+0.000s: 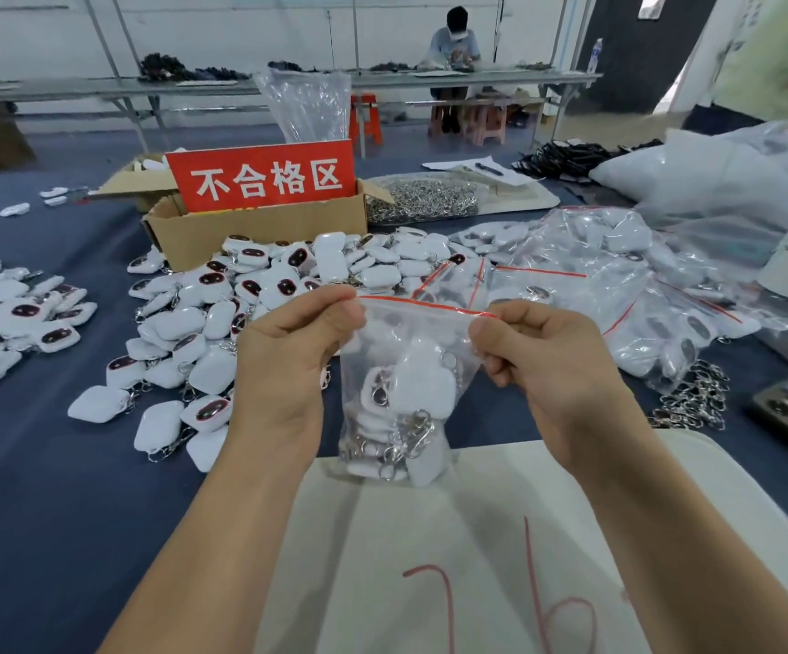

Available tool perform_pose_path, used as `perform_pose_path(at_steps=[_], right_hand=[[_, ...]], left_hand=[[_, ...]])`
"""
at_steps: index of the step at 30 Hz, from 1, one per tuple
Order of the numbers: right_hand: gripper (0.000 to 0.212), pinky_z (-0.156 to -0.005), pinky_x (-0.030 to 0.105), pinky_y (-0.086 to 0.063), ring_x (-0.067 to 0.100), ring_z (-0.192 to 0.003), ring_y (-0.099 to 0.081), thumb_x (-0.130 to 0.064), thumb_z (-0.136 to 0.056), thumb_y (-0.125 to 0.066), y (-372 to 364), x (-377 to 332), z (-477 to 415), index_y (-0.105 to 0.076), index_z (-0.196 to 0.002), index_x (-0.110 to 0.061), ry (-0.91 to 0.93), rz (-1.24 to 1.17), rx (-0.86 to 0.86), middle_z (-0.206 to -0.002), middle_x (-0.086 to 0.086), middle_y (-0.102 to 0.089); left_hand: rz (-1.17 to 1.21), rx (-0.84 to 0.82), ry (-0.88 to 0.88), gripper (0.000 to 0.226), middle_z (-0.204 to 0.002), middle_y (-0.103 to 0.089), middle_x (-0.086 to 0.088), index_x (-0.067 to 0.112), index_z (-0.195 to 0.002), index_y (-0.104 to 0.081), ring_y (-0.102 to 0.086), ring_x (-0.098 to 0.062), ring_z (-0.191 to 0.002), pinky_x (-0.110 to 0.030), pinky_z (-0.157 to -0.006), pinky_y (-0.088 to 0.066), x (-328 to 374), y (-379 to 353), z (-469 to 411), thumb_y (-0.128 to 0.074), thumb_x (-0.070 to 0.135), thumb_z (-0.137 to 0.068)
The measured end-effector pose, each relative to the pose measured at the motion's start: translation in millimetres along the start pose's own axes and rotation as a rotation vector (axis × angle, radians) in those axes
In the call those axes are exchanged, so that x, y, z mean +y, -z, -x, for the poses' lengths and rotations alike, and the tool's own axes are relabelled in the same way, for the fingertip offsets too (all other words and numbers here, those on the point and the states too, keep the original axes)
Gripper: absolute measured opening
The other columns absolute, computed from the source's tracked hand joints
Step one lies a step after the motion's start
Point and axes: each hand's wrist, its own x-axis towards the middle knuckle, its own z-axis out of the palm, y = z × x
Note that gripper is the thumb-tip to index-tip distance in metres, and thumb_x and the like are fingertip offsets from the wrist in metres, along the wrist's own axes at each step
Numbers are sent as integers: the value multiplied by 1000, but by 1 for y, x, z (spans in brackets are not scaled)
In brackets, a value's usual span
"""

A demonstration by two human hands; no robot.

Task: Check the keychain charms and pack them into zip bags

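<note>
Keychain charms (418,384), white ones with metal clasps, sit heaped in the lower half of a clear zip bag (413,330) that hangs just above a pale board (477,535) scrawled in red. The bag's red zip strip (423,306) looks only partly pressed together, so the likely slip is a seal that misses a stretch in the middle: the weight of the charms could then pull the mouth open and spill them (a clasp caught in the strip would do the same). The left hand (283,351) pinches the strip's left end between thumb and curled fingers. The right hand (552,356) pinches the right end likewise, and the strip is drawn taut between them, both wrists raised. Beyond lie a loose pile of charms (250,285) on the blue cloth, filled bags (595,285) to the right, then a cardboard box (260,233) with a red sign (264,177), and a heap of metal rings (423,200)
</note>
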Motion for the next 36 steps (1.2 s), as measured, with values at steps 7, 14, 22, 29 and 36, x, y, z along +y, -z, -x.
perform_pose_path(at_steps=[7, 14, 22, 29, 36], right_hand=[[19, -49, 18, -40, 12, -50, -45, -1, -86, -77, -11, 4, 4, -70, -73, -13, 40, -56, 47, -58, 0, -58], [22, -53, 15, -41, 8, -51, -45, 0, -89, -73, -15, 4, 7, -68, -73, -14, 105, -75, 44, -58, -5, -59], [26, -64, 13, -46, 6, -65, -57, -2, -91, -71, -32, 7, 14, -75, -72, -19, 151, -29, -17, -69, -3, -68], [31, -71, 27, -48, 13, -70, -56, -5, -90, -71, -34, 6, 16, -76, -71, -29, 189, 18, -25, -69, -5, -67], [6, -73, 41, -48, 24, -74, -56, -13, -80, -75, -40, 7, 26, -73, -78, -8, 167, -130, -58, -76, 14, -67]], left_hand=[[-47, 116, -29, 33, -72, -77, 0, 25, -70, -83, -70, -10, -69, -17, -65, -55, -1, -4, 5, -75, -4, -83], [-5, 145, -108, 28, -67, -74, -3, 15, -83, -79, -67, -13, -63, -21, -69, -55, 3, -6, 8, -72, -12, -81], [79, -66, 155, 37, -95, -77, -16, 20, -98, -80, -73, -29, -80, -37, -73, -60, -10, -18, 18, -85, 7, -64], [122, -71, 128, 34, -84, -78, -15, 20, -87, -83, -75, -24, -71, -31, -62, -60, -8, -21, 23, -82, 6, -57], [15, -115, 37, 32, -86, -78, -11, 27, -86, -83, -75, -25, -80, -39, -77, -62, -5, -25, 26, -80, 4, -64]])
